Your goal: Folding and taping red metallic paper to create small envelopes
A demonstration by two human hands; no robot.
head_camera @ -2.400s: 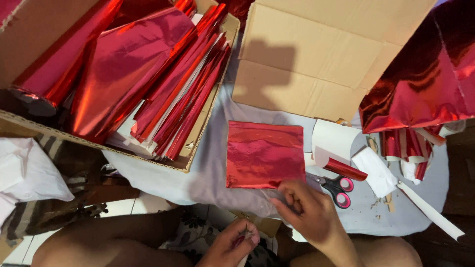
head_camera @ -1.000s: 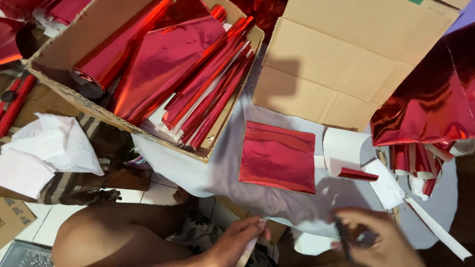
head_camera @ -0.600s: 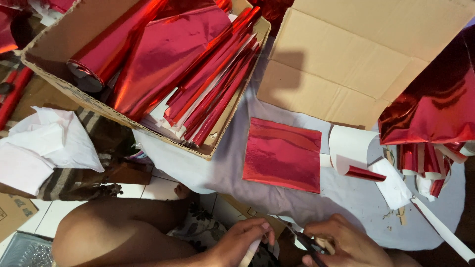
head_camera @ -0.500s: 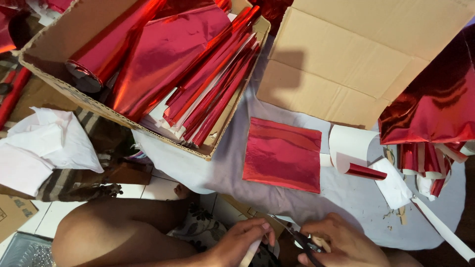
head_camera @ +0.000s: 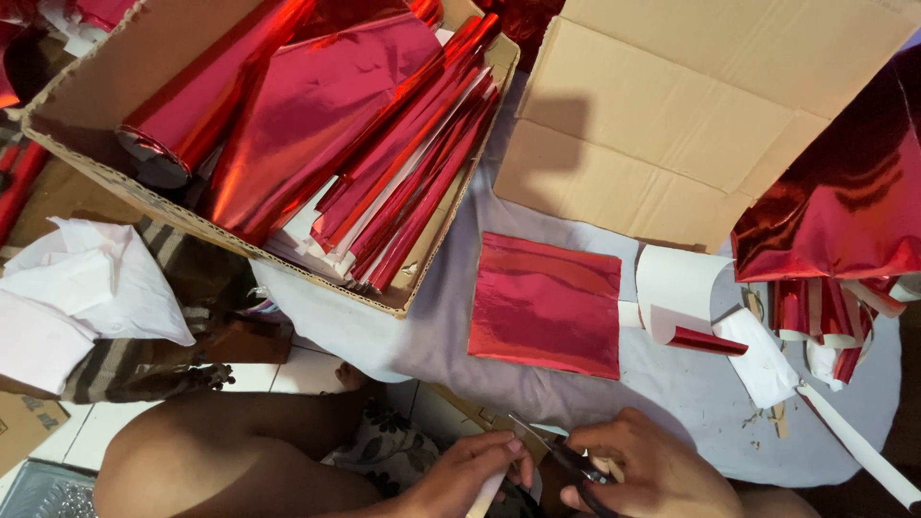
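Largest item: the cardboard box (head_camera: 115, 77) well up and to the left of my hands, packed with red foil rolls (head_camera: 317, 144) and folded foil strips lying slantwise, ends toward me. Up and to the right of my hands, an open cardboard flap (head_camera: 672, 125) lies over the grey cloth (head_camera: 403, 326) that covers the work surface. Far right, above my right hand: a heap of crumpled red foil (head_camera: 844, 211) with short white-backed rolled pieces under its edge. Directly above both hands, apart from them, a flat red foil square (head_camera: 547, 302) rests on the cloth; just right of it a curled white sheet (head_camera: 676, 293) with a red edge. Far left of my left hand: crumpled white paper (head_camera: 77, 288). My left hand (head_camera: 460, 475), at the bottom edge, is curled, fingers pinching a narrow white paper strip (head_camera: 489, 489). My right hand (head_camera: 652, 475), just beside it, is closed around black scissors (head_camera: 576, 465); blades point toward the strip. Blade contact with the strip: cannot tell.
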